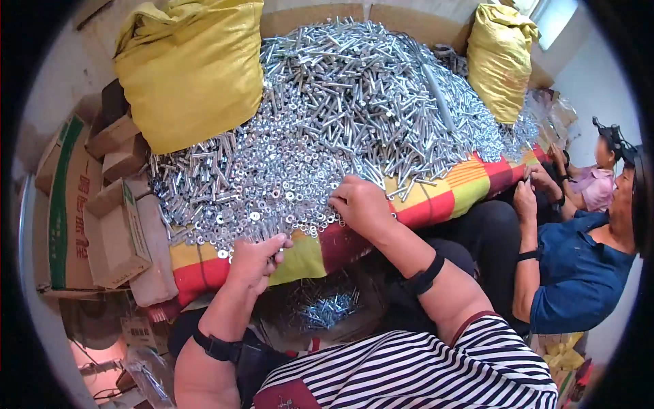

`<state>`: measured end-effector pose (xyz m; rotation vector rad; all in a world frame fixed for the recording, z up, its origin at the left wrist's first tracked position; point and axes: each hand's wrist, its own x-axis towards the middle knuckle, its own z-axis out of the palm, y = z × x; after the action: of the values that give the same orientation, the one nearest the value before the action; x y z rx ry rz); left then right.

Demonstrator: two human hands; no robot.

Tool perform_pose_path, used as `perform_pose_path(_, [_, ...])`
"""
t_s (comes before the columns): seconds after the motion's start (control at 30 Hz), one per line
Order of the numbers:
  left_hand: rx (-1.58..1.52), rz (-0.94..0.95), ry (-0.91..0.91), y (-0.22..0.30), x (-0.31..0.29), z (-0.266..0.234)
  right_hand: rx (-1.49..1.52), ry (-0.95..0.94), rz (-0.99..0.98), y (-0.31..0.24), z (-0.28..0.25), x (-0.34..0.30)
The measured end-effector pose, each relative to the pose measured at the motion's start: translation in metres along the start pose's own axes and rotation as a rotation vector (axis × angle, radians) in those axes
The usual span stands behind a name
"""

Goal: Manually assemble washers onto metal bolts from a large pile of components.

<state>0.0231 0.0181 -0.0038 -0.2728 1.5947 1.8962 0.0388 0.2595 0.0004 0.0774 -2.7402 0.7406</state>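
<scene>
My left hand [257, 264] is closed at the front edge of the heap, its thumb pointing right. A few slim metal bolts [262, 230] stick up from its curled fingers; their lower ends are hidden. Over the near side of the pile of washers and nuts [293, 184], my right hand [362, 206] is pinched with fingertips pointing down and left. What those fingertips hold, if anything, is too small to make out. Behind both hands rises a large mound of silvery bolts and metal sleeves [361, 88].
A checked cloth [422, 204] covers the work surface's front. Yellow sacks stand at back left [191, 75] and back right [503, 61]. An open carton [116, 238] is at left. Below the edge sits a box of bolts [327, 310]. Two people work at right, the nearer in a blue shirt [575, 273].
</scene>
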Motion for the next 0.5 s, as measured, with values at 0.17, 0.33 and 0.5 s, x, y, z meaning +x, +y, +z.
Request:
perform_pose_path(0.17, [0.109,0.104,0.069,0.005,0.001,-0.001,-0.016,0.073,-0.035,0.000,0.009,0.006])
perform_pose_path(0.33, [0.046,0.167,0.074,-0.001,0.000,-0.008,0.193,0.014,-0.107,-0.033,0.016,0.003])
perform_pose_path(0.5, [0.106,0.241,0.037,-0.004,-0.004,-0.006,0.225,-0.019,-0.150,-0.052,0.030,-0.002])
